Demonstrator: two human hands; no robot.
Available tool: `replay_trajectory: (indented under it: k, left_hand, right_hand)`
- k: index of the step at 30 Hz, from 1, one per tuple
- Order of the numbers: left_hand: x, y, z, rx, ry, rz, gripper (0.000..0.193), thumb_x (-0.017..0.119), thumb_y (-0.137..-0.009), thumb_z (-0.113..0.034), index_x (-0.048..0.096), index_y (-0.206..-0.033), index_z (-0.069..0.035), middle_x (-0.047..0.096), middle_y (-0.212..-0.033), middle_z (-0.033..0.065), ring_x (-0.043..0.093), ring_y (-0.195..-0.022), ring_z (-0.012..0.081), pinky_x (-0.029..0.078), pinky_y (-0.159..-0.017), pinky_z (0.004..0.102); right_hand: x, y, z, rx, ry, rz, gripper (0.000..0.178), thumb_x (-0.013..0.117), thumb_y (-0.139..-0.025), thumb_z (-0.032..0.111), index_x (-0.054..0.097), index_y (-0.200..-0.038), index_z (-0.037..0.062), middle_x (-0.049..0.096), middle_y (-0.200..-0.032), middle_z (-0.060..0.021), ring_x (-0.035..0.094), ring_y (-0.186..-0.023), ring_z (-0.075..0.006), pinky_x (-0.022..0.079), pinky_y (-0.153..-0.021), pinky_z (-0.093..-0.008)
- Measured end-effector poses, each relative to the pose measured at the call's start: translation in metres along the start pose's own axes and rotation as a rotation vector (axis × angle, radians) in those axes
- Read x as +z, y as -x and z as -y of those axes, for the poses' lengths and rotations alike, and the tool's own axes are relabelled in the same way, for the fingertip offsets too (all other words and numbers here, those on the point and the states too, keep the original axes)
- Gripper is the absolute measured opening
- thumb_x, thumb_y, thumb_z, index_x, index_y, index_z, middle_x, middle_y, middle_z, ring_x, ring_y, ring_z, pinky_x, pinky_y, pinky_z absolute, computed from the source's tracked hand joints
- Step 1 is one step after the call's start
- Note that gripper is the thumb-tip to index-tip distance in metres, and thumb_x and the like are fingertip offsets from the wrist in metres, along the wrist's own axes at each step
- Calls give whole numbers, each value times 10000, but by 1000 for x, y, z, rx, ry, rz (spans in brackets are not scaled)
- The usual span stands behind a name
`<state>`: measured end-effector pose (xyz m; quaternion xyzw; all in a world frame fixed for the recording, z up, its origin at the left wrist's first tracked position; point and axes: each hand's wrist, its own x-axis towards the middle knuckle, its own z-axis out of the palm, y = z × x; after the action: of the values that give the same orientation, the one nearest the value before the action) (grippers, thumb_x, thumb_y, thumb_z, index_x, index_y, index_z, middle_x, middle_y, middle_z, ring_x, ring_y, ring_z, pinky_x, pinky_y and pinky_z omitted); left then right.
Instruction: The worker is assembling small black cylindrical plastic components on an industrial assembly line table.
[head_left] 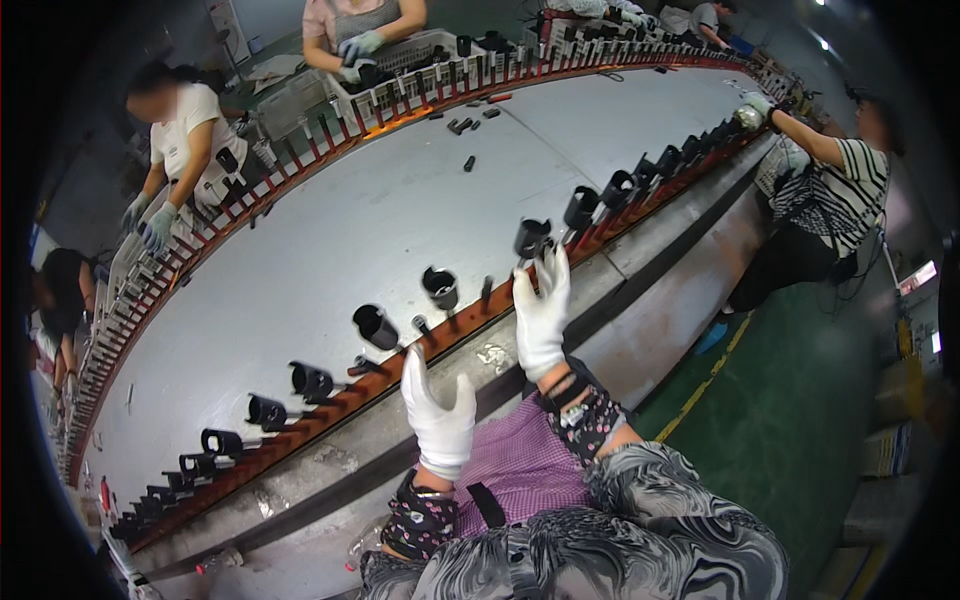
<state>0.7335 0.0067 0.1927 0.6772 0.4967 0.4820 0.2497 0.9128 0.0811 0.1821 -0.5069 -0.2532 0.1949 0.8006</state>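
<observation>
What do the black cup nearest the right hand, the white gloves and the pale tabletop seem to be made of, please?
Black cup: plastic or coated metal, I can't tell which; smooth with slight sheen.
White gloves: probably knitted fabric, being matte, soft-looking and close-fitting.
Pale tabletop: perhaps painted sheet metal, given its smooth, faintly shiny surface.

Factory – assembly line; gloved workers
</observation>
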Motion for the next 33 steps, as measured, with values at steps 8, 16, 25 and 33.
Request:
replay_trajectory:
  k: [8, 16, 25, 33]
  left_hand:
    - [32, -125, 6, -95, 252, -104, 675, 715, -917, 8, 410, -1513, -78, 652, -913, -2, 611, -813, 73, 538, -783, 240]
    - [27, -96, 32, -269, 353, -288, 678, 726, -914, -26, 391, -1504, -41, 636, -1173, 86, 647, -985, 133, 531, -915, 282]
    - [34, 12, 29, -102, 14, 76, 622, 712, -909, -187, 492, -1446, 36, 557, -1418, 258, 539, -1334, 375, 414, -1143, 415]
    - [40, -123, -28, -249, 270, 74, 745, 747, -885, -176, 403, -1528, -25, 589, -1354, 229, 605, -1241, 301, 483, -1053, 372]
  right_hand:
    - [58, -55, -20, -152, 267, 278, 465, 829, -853, 98, 638, -1276, 68, 705, -924, -13, 632, -784, -73, 547, -734, -254]
    - [57, -1, -47, 46, 17, 398, 525, 733, -908, 24, 548, -1399, 40, 688, -1057, -67, 638, -990, -101, 525, -891, -252]
    - [-48, 12, -41, 81, 258, 205, 492, 578, -1025, 37, 432, -1490, -26, 518, -1451, -148, 512, -1305, -219, 412, -1124, -367]
    - [55, -52, -8, 19, 271, 432, 497, 667, -958, -2, 493, -1423, -4, 600, -1311, -105, 621, -1006, -144, 527, -919, -293]
